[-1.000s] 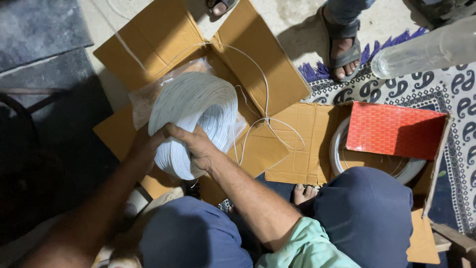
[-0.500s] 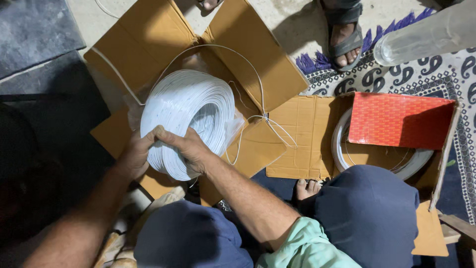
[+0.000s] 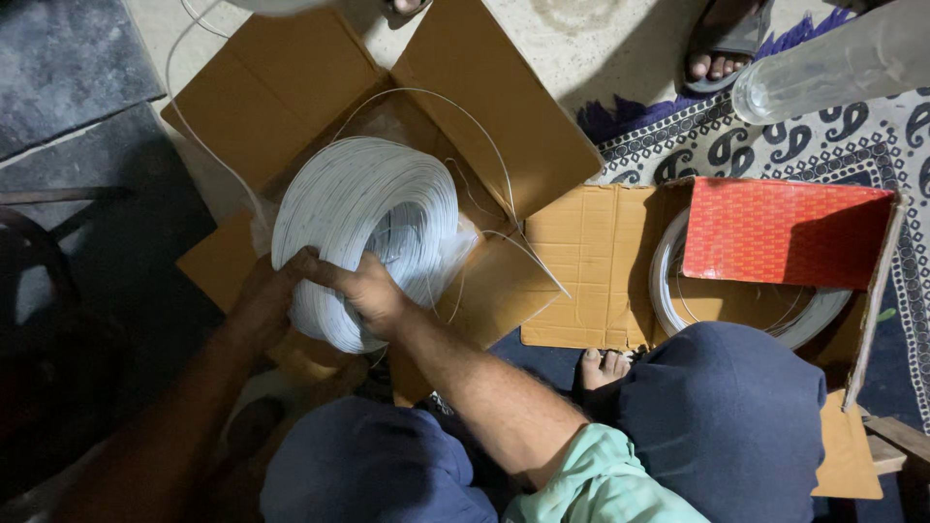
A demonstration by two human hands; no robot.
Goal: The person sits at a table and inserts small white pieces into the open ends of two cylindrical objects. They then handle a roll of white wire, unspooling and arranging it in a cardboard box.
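Tilted further upright since before, white wire coil (image 3: 373,228) stays gripped by both hands' curled fingers (image 3: 325,271).

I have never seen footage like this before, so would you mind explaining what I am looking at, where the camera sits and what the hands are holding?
There is no machine here: a person wears one camera on the head, so you look down past their knees at their own two bare hands. The left hand and the right hand both grip the near edge of a big coil of white wire, which sits in an open brown cardboard box on the floor. A loose strand loops off the coil. To the right lies a second open box with a red flap, holding another white coil, on a patterned rug. Another person's sandalled foot shows at the top.
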